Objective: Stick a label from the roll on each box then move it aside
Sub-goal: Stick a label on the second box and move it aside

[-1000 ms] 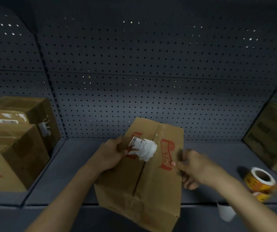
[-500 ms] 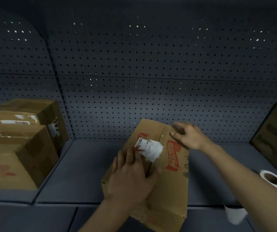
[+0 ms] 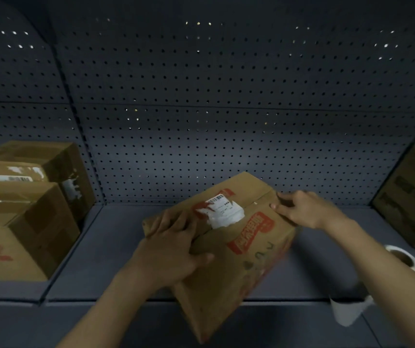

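Cardboard, brown and printed in red, makes up the box (image 3: 239,247) in hand: it sits skewed on the dark shelf (image 3: 101,259), near the middle, with its near corner hanging out past the shelf's front edge and its far corner close to the pegboard (image 3: 201,121) at the back. The left hand (image 3: 171,244) lies flat on the box top at its left edge, fingers spread and pressing, thumb stretched along the flap seam. The right hand (image 3: 304,209) has its fingers curled over the far right edge and grips the box there. A white, torn barcode sticker (image 3: 222,212) sits on the top between the two hands; whether a label from the roll is on the box as well cannot be made out. The roll (image 3: 402,257) stands on the shelf near its right front corner, untouched, with a loose white strip (image 3: 347,310) drooping over the front edge below it. Other cartons are stacked at the shelf's left end (image 3: 13,222), and another stands at the right end (image 3: 412,204). Judging by the two-handed hold and the slewed box, the step is turning or shifting the box, not peeling. If it is already labelled, the next move calls for sliding it towards one stack; if not, the right hand must let go and reach for the roll.
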Demonstrator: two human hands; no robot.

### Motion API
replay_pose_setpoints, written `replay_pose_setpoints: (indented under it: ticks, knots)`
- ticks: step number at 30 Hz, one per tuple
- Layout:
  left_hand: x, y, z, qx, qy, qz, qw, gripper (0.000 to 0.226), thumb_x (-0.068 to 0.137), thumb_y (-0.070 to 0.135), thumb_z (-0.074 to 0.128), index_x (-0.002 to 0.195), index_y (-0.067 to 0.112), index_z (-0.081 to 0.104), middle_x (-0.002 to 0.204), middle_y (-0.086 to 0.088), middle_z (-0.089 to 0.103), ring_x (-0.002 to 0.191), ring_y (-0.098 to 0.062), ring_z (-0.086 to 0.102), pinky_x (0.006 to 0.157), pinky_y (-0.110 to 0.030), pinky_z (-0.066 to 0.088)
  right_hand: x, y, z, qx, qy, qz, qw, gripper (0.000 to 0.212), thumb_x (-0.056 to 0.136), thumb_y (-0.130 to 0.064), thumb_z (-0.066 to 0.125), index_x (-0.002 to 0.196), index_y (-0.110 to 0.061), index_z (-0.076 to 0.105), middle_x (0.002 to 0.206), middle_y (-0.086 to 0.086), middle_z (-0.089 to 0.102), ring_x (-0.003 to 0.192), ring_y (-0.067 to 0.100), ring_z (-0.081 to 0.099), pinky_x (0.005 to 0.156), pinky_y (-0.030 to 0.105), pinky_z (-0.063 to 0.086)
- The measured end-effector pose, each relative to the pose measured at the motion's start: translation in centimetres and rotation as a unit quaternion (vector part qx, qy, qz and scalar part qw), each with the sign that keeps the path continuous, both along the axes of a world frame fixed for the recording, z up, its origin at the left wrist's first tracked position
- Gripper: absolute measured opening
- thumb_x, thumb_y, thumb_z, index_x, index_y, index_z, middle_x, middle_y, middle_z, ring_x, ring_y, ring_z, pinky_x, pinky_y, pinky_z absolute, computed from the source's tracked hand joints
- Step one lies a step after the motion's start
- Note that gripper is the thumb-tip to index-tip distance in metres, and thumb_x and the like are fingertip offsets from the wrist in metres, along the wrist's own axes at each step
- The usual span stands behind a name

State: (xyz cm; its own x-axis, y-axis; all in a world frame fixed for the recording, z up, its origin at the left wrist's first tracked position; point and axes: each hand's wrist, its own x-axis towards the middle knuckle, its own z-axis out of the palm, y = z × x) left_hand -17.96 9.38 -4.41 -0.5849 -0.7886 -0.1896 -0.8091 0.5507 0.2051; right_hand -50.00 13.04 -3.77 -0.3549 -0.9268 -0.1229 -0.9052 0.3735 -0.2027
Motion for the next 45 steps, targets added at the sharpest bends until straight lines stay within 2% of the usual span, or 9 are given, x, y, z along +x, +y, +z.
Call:
replay_pose_setpoints:
  ticks: [4,11,22,25,28,33,38,41,45]
  knots:
    - [0.3,-3.5,-0.8,0.005,0.016,0.015,1.0,0.068,0.101,0.056,0.032,0.158,0.027,0.009,0.167,0.008,-0.006,0.154,-0.024,-0.01,0.123,-0.054,0.013,0.9,3.0,-0.1,0.009,-0.008,-0.032,0.999,0.059,0.088,-0.075,0.042,0.123,-0.03,0.06,0.125,0.001,0.066,0.118,0.028,0.059,0.094,0.045,0.051]
    - [-1.6,-7.9,-2.2,0.0,0.076,-0.005,0.997,0.052,0.108,0.028,0.028,0.158,0.019,0.019,0.167,0.006,0.005,0.153,-0.019,-0.012,0.122,-0.047,0.016,3.2,5.9,-0.6,0.016,-0.043,-0.065,0.997,0.084,0.081,-0.083,0.041,0.145,-0.029,0.035,0.117,0.004,0.045,0.117,0.031,0.056,0.098,0.044,0.048]
    - [-2.6,-8.7,-2.8,-0.024,0.114,0.002,0.993,0.048,0.106,0.027,0.031,0.152,0.016,0.032,0.163,-0.001,0.022,0.152,-0.029,0.01,0.12,-0.048,0.023,3.8,6.2,-1.0,-0.027,-0.062,-0.101,0.993,0.084,0.081,-0.083,0.04,0.148,-0.033,0.03,0.113,0.001,0.044,0.114,0.031,0.057,0.093,0.045,0.05]
    - [-2.8,-7.8,-2.0,-0.022,0.127,0.015,0.991,0.041,0.105,0.032,0.035,0.143,0.022,0.043,0.149,-0.005,0.043,0.144,-0.036,0.027,0.113,-0.052,0.035,3.5,6.4,-1.3,-0.043,-0.073,-0.1,0.991,0.08,0.078,-0.086,0.038,0.144,-0.04,0.033,0.111,0.0,0.047,0.111,0.028,0.056,0.093,0.046,0.05]
    - [-3.7,-6.7,-1.3,-0.04,0.182,-0.02,0.982,0.036,0.102,0.036,0.041,0.136,0.032,0.051,0.123,0.003,0.063,0.111,-0.02,0.059,0.095,-0.044,0.052,2.9,7.0,-1.5,-0.076,-0.11,-0.102,0.986,0.074,0.075,-0.088,0.037,0.134,-0.044,0.044,0.113,-0.001,0.056,0.112,0.026,0.057,0.092,0.05,0.052]
    - [-7.1,-3.8,0.2,-0.062,0.27,-0.065,0.959,0.04,0.1,0.03,0.049,0.138,0.023,0.056,0.145,0.005,0.053,0.122,-0.013,0.055,0.101,-0.034,0.048,1.8,9.4,-1.4,-0.143,-0.092,-0.147,0.974,0.064,0.089,-0.066,0.05,0.141,-0.029,0.049,0.119,0.004,0.065,0.109,0.026,0.062,0.088,0.042,0.053]
    - [-11.9,-0.8,0.1,-0.056,0.321,-0.165,0.931,0.03,0.1,0.027,0.05,0.124,0.021,0.066,0.118,0.008,0.066,0.103,-0.008,0.058,0.088,-0.026,0.047,-0.8,14.3,-3.3,-0.197,-0.043,-0.152,0.968,0.028,0.1,-0.02,0.055,0.126,-0.018,0.066,0.122,0.004,0.067,0.109,0.025,0.063,0.091,0.035,0.049]
    - [-14.9,1.5,-0.4,-0.036,0.329,-0.212,0.92,0.027,0.098,0.028,0.05,0.118,0.023,0.068,0.108,0.009,0.067,0.098,-0.012,0.062,0.087,-0.034,0.052,-3.1,17.8,-5.3,-0.178,-0.019,-0.17,0.969,0.028,0.096,-0.004,0.055,0.117,-0.015,0.07,0.117,0.008,0.068,0.108,0.032,0.064,0.085,0.032,0.048]
    - [-18.6,5.0,-1.3,0.01,0.319,-0.276,0.907,0.026,0.095,0.031,0.054,0.115,0.023,0.068,0.106,0.007,0.069,0.096,-0.015,0.064,0.084,-0.035,0.052,-5.5,21.1,-7.8,-0.106,0.007,-0.174,0.979,0.046,0.092,0.001,0.05,0.129,-0.025,0.061,0.141,0.009,0.056,0.121,0.036,0.058,0.088,0.047,0.051]
